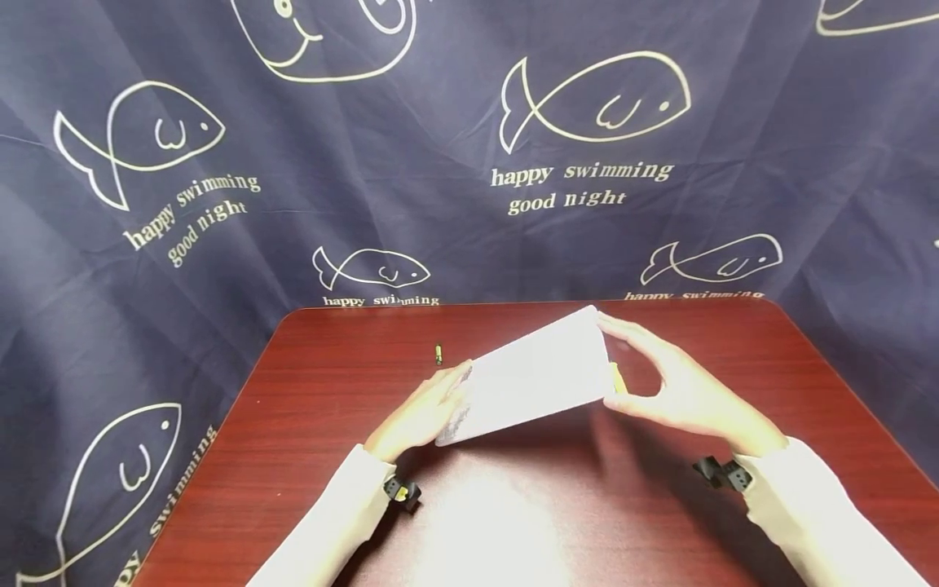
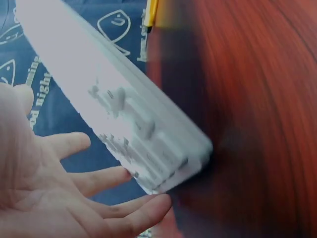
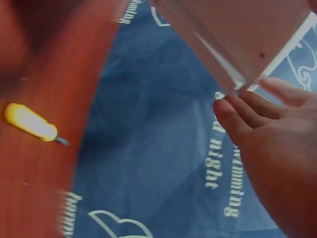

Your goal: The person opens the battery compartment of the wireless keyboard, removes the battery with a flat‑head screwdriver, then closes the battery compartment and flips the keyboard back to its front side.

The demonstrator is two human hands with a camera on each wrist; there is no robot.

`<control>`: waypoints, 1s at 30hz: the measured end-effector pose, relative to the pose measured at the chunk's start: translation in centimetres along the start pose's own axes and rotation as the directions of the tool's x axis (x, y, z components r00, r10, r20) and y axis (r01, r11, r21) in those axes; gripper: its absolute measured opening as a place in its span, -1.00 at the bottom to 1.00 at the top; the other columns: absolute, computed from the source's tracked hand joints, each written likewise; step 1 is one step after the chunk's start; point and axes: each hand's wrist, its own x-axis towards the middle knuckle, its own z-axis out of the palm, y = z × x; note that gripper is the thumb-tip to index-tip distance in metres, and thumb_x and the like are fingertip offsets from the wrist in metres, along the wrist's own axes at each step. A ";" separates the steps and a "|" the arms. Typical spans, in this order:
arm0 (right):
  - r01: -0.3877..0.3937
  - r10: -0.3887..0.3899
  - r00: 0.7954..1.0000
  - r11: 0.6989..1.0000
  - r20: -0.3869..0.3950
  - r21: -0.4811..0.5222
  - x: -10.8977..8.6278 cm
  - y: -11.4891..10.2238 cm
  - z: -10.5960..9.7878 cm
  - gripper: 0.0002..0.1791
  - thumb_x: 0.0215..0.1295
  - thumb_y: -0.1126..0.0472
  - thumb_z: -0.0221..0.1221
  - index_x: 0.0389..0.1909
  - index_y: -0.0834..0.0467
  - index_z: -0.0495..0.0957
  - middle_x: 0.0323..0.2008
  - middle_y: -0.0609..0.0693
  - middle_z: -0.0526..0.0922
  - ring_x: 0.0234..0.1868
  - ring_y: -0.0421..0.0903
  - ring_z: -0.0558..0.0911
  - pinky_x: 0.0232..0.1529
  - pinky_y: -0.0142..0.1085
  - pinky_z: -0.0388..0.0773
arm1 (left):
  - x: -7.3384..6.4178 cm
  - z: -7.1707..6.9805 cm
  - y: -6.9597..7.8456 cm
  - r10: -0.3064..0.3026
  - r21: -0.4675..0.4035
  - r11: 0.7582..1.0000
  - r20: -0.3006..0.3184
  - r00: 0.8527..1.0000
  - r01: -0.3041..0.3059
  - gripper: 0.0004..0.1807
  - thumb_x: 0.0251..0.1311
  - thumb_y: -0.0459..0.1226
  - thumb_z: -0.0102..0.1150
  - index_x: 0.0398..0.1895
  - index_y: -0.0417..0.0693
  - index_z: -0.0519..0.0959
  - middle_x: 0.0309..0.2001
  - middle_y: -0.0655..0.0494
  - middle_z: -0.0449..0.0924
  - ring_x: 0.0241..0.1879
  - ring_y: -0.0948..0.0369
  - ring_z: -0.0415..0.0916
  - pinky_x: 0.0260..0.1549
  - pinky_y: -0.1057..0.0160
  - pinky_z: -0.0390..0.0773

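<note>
A white, flat, box-shaped object [image 1: 539, 375] is held tilted above the table, its right end higher than its left. In the left wrist view its near end shows ridges and raised knobs or slots, blurred; its exact kind is unclear. My right hand [image 1: 682, 387] grips the raised right end, thumb on the near edge and fingers at the far corner. Close by the left end, my left hand [image 1: 425, 412] has its fingers extended, and fingertips [image 2: 161, 201] touch the edge in the left wrist view. A yellow-handled screwdriver [image 3: 32, 121] lies on the table, partly hidden in the head view.
The reddish-brown wooden table [image 1: 330, 383] has a small green-and-black item [image 1: 438, 354] towards its back. Behind it hangs a dark blue curtain [image 1: 455, 163] with fish drawings and lettering. Small dark cameras [image 1: 722, 473] are strapped at the wrists.
</note>
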 end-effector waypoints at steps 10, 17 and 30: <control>-0.119 0.123 0.984 0.992 0.129 -0.038 -2.3 3.0 3.5 -0.02 -0.06 0.11 0.46 0.34 0.35 0.19 0.30 0.26 0.27 0.25 0.10 0.34 0.21 -0.41 0.20 | -0.7 -1.5 -0.6 -0.153 0.019 0.988 -0.078 0.985 0.155 -0.43 0.45 0.03 -0.29 0.47 0.16 0.10 0.30 0.02 0.32 0.28 0.08 0.23 0.22 0.06 0.19; -0.243 0.263 0.955 0.959 0.140 -0.144 -2.1 4.1 6.2 -0.09 -0.10 0.11 0.47 0.22 0.49 0.29 0.17 0.43 0.36 0.14 0.28 0.42 0.07 0.11 0.33 | -0.9 -1.8 -0.6 -0.135 0.014 0.990 -0.115 0.984 0.138 -0.43 0.46 -0.01 -0.28 0.47 0.06 0.09 0.35 0.06 0.25 0.29 0.01 0.21 0.23 -0.01 0.14; -0.281 0.324 0.923 0.936 0.206 -0.212 -1.4 4.5 7.6 -0.09 -0.08 0.12 0.44 0.18 0.57 0.28 0.14 0.48 0.35 0.18 0.36 0.31 0.14 0.16 0.22 | -1.1 -1.6 -0.5 -0.156 -0.010 0.988 -0.141 0.978 0.156 -0.43 0.44 -0.04 -0.19 0.46 0.07 0.12 0.24 -0.07 0.39 0.18 -0.11 0.27 0.15 -0.07 0.22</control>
